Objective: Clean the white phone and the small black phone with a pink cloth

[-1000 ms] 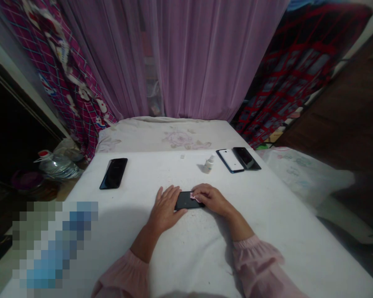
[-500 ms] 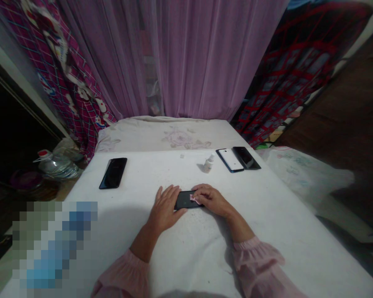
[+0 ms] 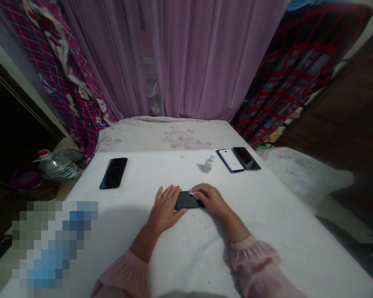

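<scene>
A dark smartphone [image 3: 186, 201] lies sideways on the white cloth, in the middle of the head view. My left hand [image 3: 166, 209] grips its left end, fingers along the far edge and thumb at the near edge. Over the phone's right part, my right hand [image 3: 210, 199] pinches a small pink wiping cloth [image 3: 193, 193] against the surface near the far edge. The right hand covers the phone's right end. Beyond it stands a small spray bottle [image 3: 209, 164] with a whitish cap.
Another black phone [image 3: 113, 173] lies at the left. At the back right are a white phone [image 3: 231, 160] on a dark blue one and a black phone [image 3: 246, 158] beside them. A tiny pale piece [image 3: 182, 156] rests further back. A water jug [image 3: 57, 164] stands off the left side.
My right hand has slid the pink cloth slightly toward the phone's far edge, uncovering more of the surface. My left hand has stayed in place.
</scene>
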Available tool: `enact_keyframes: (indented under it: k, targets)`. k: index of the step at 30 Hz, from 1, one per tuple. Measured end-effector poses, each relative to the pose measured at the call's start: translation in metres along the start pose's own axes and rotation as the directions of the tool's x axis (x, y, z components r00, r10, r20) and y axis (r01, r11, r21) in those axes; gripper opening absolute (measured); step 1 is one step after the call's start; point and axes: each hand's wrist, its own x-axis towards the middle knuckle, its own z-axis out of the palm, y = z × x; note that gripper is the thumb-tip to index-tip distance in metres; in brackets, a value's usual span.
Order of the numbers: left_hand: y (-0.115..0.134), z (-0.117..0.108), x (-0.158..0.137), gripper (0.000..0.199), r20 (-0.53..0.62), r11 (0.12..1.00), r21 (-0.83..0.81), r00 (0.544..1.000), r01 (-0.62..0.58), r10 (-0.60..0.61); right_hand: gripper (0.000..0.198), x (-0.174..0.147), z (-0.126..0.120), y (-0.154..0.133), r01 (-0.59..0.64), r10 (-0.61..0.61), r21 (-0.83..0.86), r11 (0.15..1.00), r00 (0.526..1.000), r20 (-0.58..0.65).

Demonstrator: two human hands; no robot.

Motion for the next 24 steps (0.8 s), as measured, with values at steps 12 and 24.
enact_keyframes:
  k: [12, 24]
  targets:
    - [0.0, -0.001, 0.0, 0.06, 0.008, 1.0, 0.007, 1.0, -0.008, 0.008, 0.013, -0.008, -0.016, 0.003, 0.081, -0.1, 0.124, 0.989, 0.982, 0.159]
    - [-0.001, 0.0, 0.001, 0.061, 0.013, 1.0, -0.005, 1.0, -0.004, 0.004, 0.018, -0.006, -0.007, 0.0, 0.102, -0.106, 0.084, 0.991, 0.993, 0.048]
